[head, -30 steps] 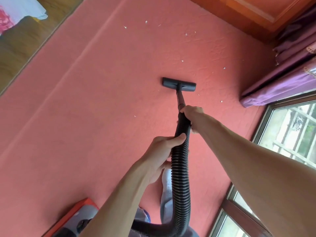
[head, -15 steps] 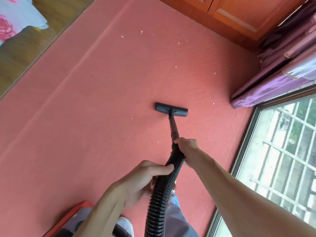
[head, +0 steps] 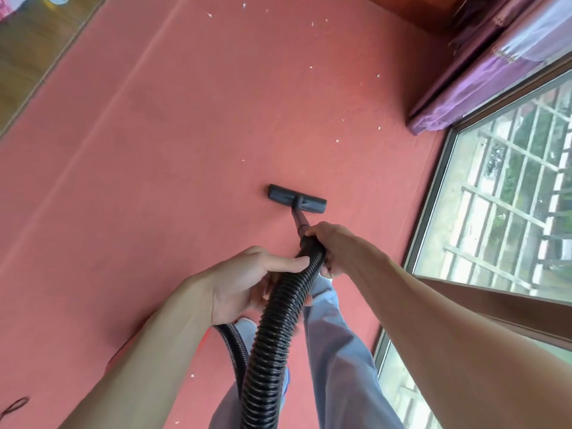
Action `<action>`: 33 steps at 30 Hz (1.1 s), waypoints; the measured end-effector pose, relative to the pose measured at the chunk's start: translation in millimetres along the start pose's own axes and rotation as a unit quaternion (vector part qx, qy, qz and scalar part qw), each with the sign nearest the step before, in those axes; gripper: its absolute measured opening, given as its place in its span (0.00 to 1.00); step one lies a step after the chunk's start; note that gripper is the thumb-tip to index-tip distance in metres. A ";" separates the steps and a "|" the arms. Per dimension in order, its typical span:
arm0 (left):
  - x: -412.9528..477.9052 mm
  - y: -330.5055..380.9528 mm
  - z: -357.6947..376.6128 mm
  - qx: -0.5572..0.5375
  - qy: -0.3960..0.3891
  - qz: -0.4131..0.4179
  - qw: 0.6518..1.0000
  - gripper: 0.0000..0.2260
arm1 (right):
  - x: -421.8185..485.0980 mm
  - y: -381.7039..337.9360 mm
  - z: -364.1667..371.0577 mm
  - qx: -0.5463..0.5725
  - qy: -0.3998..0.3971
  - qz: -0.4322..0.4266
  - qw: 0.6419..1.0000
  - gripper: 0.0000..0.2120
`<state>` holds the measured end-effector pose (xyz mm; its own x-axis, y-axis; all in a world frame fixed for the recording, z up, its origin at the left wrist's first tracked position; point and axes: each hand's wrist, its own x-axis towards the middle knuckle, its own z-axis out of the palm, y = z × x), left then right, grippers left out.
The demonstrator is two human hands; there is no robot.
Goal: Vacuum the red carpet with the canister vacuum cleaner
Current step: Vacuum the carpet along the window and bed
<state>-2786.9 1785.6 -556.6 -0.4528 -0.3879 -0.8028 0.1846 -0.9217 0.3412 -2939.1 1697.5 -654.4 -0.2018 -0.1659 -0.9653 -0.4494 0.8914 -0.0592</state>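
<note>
The red carpet (head: 154,181) fills most of the floor. Its left edge meets a strip of brown wooden floor (head: 28,48) at the upper left, and its right edge runs along the frame of a barred glass window (head: 510,196), with a bunched purple curtain (head: 483,75) lying on it at the upper right. The vacuum's flat black floor nozzle (head: 297,203) sits on the carpet near the middle, with open carpet to its left and ahead, and small white scraps (head: 378,76) scattered beyond it. The right hand (head: 334,246) wraps its fingers around the top of the black ribbed hose (head: 278,329) where it joins the wand, and the left hand (head: 244,283) curls around the hose just behind it. Blue trouser legs (head: 337,351) stand beneath the hose. A dark loop at the lower left (head: 14,405) may be a cord. Compared with half a second ago, the nozzle has drawn back from the nearest scraps toward the person, the two hands sit closer together, and the orange canister body has left the frame.
</note>
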 end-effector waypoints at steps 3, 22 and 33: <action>-21.7 -15.2 2.9 0.011 -0.021 -0.004 1.000 0.13 | -15.2 21.0 7.3 -0.020 -0.008 0.015 1.000 0.09; -5.1 -33.6 12.7 0.024 -0.022 -0.016 0.999 0.14 | 3.1 29.9 -2.2 -0.072 -0.007 -0.033 0.997 0.07; 0.7 -15.4 12.4 0.019 -0.009 -0.036 0.999 0.18 | 4.4 10.4 -2.2 -0.075 -0.018 -0.031 0.997 0.08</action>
<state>-2800.9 1799.5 -556.4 -0.4787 -0.3209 -0.8172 0.1181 -0.9459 0.3023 -2946.6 1705.1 -658.7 -0.1383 -0.2015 -0.9697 -0.5853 0.8065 -0.0841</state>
